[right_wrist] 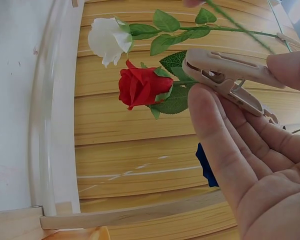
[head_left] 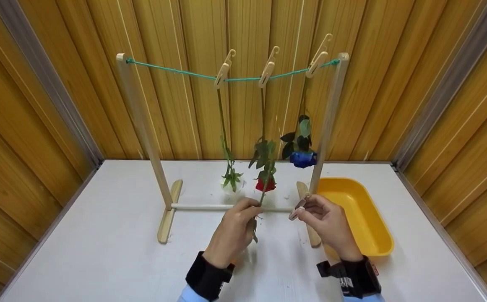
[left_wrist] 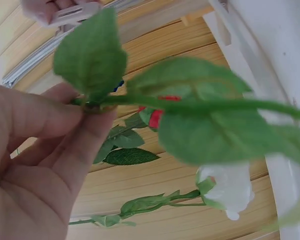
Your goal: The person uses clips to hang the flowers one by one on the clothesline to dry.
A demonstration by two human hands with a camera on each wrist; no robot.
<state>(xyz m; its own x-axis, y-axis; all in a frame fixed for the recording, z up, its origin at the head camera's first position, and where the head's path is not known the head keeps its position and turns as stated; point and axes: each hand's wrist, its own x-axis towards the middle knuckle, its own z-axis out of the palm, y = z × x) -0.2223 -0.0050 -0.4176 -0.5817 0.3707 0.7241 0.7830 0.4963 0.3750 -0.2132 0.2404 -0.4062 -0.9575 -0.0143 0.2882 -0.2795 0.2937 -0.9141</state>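
My left hand (head_left: 235, 226) pinches a green flower stem (head_left: 263, 195) between thumb and fingers, its bare end pointing up. Broad leaves (left_wrist: 90, 55) on that stem show in the left wrist view; its bloom is hidden. To the right, my right hand (head_left: 329, 222) holds a beige clothespin (right_wrist: 230, 70) between thumb and fingers. Behind the hands, a white rose (head_left: 232, 183), a red rose (head_left: 265, 184) and a blue rose (head_left: 303, 159) hang upside down. Clothespins clip their stems to a green cord (head_left: 176, 70).
Two wooden posts (head_left: 142, 126) hold the cord, with wooden feet (head_left: 167, 224) and a white crossbar (head_left: 201, 206) below. Behind and beside my right hand sits a yellow tray (head_left: 388, 247). Wood-patterned walls (head_left: 201, 33) enclose the white table (head_left: 100, 243).
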